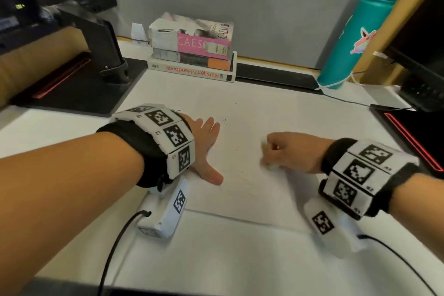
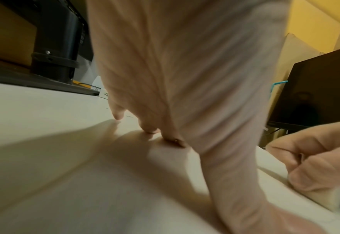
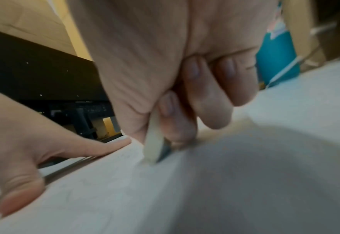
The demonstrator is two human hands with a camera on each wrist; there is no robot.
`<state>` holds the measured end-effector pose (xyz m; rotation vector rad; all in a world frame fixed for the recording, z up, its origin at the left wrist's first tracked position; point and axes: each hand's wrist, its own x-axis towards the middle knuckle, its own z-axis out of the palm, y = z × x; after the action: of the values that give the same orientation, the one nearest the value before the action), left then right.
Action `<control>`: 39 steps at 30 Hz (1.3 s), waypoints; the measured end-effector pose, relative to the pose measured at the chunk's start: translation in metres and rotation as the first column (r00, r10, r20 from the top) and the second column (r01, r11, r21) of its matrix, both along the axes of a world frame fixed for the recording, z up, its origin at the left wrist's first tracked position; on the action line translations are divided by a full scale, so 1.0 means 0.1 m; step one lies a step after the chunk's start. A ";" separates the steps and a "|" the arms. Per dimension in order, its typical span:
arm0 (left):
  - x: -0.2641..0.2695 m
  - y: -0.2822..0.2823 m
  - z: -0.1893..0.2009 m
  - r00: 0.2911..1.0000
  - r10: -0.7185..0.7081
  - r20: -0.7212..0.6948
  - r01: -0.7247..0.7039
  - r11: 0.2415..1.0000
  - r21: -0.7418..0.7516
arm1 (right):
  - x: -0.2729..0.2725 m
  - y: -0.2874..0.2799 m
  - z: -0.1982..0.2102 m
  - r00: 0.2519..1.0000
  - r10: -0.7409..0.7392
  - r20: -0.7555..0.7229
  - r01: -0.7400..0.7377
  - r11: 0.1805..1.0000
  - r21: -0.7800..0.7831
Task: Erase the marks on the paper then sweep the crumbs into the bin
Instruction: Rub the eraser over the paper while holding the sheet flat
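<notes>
A white sheet of paper (image 1: 245, 132) lies on the desk with faint pencil marks (image 1: 242, 175) and a few dark crumbs (image 1: 227, 120) on it. My left hand (image 1: 206, 149) lies flat on the paper's left part, fingers spread and pressing down. My right hand (image 1: 286, 151) is curled round a white eraser (image 3: 152, 142), whose lower end touches the paper; the hand is blurred. In the left wrist view the eraser (image 2: 323, 197) shows under the right hand's fingers. No bin is in view.
A stack of books (image 1: 192, 55) stands at the back centre. A teal bottle (image 1: 355, 31) stands back right. Black monitor bases with red trim sit at the left (image 1: 72, 86) and right (image 1: 418, 137). Cables run from both wrist cameras toward the desk's front edge.
</notes>
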<state>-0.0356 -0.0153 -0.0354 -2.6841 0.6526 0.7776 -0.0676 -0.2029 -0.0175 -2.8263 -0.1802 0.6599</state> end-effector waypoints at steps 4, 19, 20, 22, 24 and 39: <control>0.00 -0.03 0.00 1.000 -0.003 -0.006 0.003 1.000 0.009 | 0.11 0.14 0.00 0.994 0.057 0.092 -0.045 0.991 -0.126; -0.02 -0.07 0.01 0.999 0.047 0.024 -0.050 0.992 0.114 | 0.23 -0.21 -0.05 0.938 -0.344 0.030 0.297 0.848 0.439; -0.03 -0.12 0.01 0.998 0.025 0.061 -0.032 0.993 0.112 | 0.27 -0.22 -0.10 0.941 -0.337 0.036 0.284 0.842 0.459; -0.16 -0.33 0.08 0.993 -0.058 0.107 0.054 0.998 0.039 | 0.33 -0.24 -0.21 0.948 -0.312 0.061 0.249 0.850 0.465; -0.39 -0.62 0.13 0.978 -0.205 0.041 0.207 0.977 -0.053 | 0.38 -0.27 -0.26 0.943 -0.329 0.045 0.269 0.837 0.475; -0.42 -0.65 0.08 0.997 -0.035 -0.068 0.029 0.996 -0.089 | 0.42 -0.32 -0.27 0.956 -0.294 -0.002 0.263 0.851 0.454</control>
<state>-0.0772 -0.0800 -0.0276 -2.7284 0.7611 0.8561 -0.0254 -0.2350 -0.0441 -2.3589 0.0630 0.3938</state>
